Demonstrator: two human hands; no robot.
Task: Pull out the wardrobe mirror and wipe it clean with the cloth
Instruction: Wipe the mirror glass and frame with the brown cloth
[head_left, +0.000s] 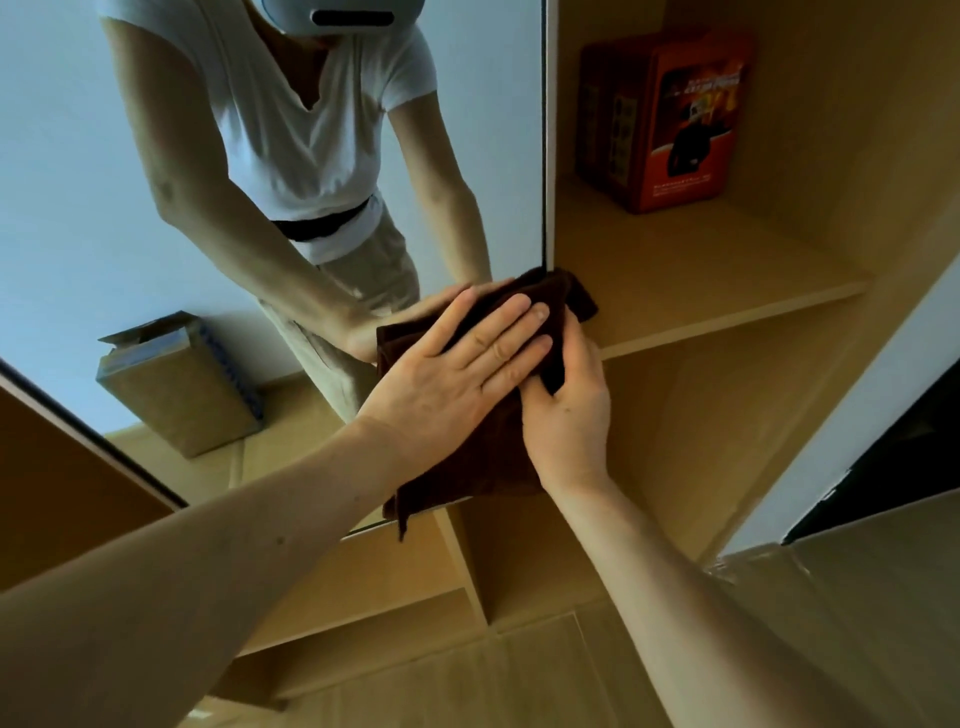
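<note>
The left hand lies flat, fingers straight, pressing the cloth against the mirror near its right edge. The right hand grips the cloth's right side.

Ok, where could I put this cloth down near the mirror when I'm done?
The shelf right of the mirror is bare in front of the orange box, out to its front edge. The compartment below looks open too. Crowded spot: the mirror's right edge, where the left hand presses and the right hand grips the cloth.
</note>
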